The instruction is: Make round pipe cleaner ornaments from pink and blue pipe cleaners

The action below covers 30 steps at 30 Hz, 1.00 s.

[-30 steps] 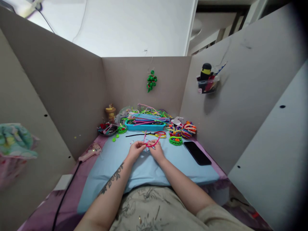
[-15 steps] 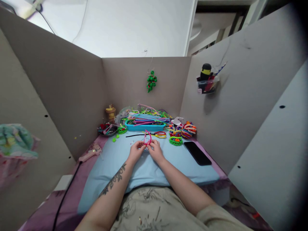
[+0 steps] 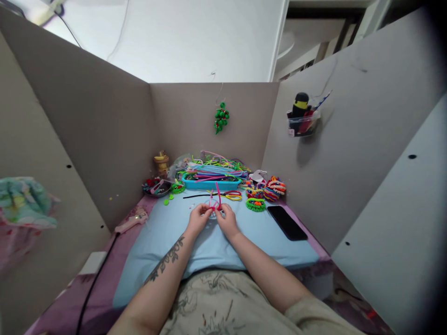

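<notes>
Over the light blue cloth (image 3: 209,249), my left hand (image 3: 199,217) and my right hand (image 3: 227,219) face each other with fingertips pinched close together. Between them is a bright pink pipe cleaner (image 3: 219,193), one end standing up above the fingers. Both hands grip its lower part, where it looks bent; the fingers hide the exact shape. A paler pink strand and a pale round outline show just behind the fingertips, too small to make out. Beyond the hands lie scissors (image 3: 233,195) with red and yellow handles and a black pipe cleaner (image 3: 195,196).
A blue tray (image 3: 213,184) heaped with colourful pipe cleaners stands at the back. Left are a dark bowl (image 3: 161,190) and a pink glue gun (image 3: 130,224) with a black cord. Right lie a phone (image 3: 287,223) and a green fuzzy piece (image 3: 255,204). Grey panels enclose three sides.
The free end of the pink pipe cleaner, curved over before, now stands straighter and higher. Both hands keep nearly the same place and hold; the view has shifted slightly.
</notes>
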Available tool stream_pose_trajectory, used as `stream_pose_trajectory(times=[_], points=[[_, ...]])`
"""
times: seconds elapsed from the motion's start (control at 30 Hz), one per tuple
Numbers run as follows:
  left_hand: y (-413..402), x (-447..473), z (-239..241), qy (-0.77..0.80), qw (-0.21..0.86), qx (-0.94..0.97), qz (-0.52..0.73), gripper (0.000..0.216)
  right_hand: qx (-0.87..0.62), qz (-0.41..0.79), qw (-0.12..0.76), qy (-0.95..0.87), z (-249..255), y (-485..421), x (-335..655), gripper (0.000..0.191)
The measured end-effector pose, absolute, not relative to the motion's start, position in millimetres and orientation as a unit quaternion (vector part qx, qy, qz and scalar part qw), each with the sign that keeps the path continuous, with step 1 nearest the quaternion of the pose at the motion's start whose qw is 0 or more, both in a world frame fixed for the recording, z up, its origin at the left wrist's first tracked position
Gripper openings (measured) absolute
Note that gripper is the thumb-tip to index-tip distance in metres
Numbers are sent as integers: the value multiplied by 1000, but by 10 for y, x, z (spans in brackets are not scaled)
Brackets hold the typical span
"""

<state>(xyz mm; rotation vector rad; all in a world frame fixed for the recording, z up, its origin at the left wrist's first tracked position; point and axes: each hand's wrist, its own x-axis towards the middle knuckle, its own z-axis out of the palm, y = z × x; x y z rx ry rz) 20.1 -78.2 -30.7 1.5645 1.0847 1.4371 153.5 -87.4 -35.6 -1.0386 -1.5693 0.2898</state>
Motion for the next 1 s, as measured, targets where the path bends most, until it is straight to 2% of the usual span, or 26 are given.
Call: stream_pose_trajectory(times=[0.2,0.57,1.0], points=[[-801,217,-293,432,351,606,568,18,-436,118,579,-679,-352,-883,1533,9],[-781,205,-300,427,437,559,562,29,-429,57,553,-712,-358,-899,1536,10],[-793,203,-267,415,434,551,580,25,-425,74,540,-723,-343,-907,1536,10]])
